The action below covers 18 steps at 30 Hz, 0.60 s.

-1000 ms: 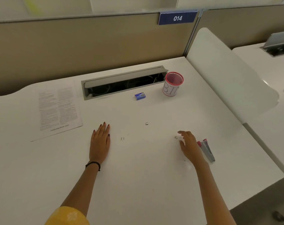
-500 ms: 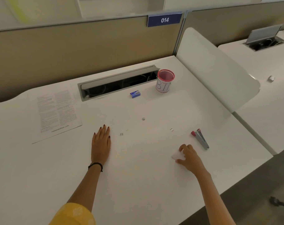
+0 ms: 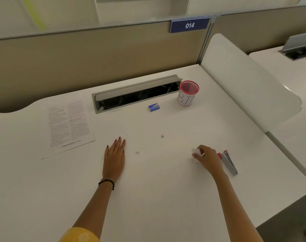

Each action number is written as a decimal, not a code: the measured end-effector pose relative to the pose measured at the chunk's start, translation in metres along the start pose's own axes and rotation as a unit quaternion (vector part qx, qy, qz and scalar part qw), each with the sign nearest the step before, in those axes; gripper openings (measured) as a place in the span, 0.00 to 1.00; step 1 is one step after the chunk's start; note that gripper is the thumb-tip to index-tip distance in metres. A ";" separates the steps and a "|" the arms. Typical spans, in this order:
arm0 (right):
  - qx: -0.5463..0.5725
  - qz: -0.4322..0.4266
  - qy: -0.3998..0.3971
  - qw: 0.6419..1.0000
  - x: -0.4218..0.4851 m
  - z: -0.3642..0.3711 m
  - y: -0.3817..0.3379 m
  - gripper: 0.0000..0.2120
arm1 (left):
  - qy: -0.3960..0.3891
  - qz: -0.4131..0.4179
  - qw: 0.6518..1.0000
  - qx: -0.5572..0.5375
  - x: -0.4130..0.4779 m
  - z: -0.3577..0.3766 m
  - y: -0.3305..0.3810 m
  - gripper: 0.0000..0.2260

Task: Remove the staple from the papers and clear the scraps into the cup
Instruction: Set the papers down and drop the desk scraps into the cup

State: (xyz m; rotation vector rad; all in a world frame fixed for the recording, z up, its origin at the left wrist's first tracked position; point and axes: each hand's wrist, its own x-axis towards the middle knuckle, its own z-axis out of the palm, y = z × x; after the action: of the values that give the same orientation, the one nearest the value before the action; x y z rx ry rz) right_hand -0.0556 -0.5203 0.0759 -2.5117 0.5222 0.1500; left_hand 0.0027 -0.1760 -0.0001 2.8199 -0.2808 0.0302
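White worktop (image 3: pixel 166 198), office cubicle.
Paper scrap (image 3: pixel 195 151) pinched in right hand (image 3: pixel 208 157), fingers curled on it, beside a red-grey staple tool (image 3: pixel 229 163); loose staple (image 3: pixel 137 152) between hands; left hand (image 3: pixel 114 158) flat, fingers straight; mesh cup (image 3: pixel 188 95) behind; papers (image 3: pixel 68 123) left.

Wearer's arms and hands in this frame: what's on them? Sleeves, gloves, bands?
No gloves. Left hand has dark red nail polish and a thin black band at the wrist; a yellow sleeve shows at the upper left arm. Right hand and forearm are bare, no band or sleeve in view.
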 end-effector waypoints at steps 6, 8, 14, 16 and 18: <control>0.141 -0.023 0.168 0.975 0.080 -0.036 -0.052 0.08 | 0.011 0.011 1.000 0.005 0.015 0.004 -0.006 0.23; 0.184 -0.037 0.213 0.959 0.115 -0.049 -0.069 0.08 | 0.014 0.012 1.000 0.001 0.018 0.005 -0.006 0.23; 0.182 -0.081 0.245 0.949 0.200 -0.059 -0.107 0.10 | 0.021 0.011 1.000 -0.005 0.024 0.006 -0.008 0.22; 0.157 -0.089 0.243 0.953 0.218 -0.055 -0.109 0.10 | 0.026 0.010 1.000 -0.008 0.023 0.007 -0.008 0.22; 0.133 -0.074 0.222 0.963 0.233 -0.049 -0.106 0.12 | 0.028 0.009 1.000 -0.007 0.023 0.007 -0.007 0.22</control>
State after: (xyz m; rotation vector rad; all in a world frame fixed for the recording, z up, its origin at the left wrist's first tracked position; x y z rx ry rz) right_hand 0.1999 -0.5442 0.1201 -2.3030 0.4856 -0.5191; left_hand 0.0270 -0.1756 -0.0074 2.7967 -0.2916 0.1113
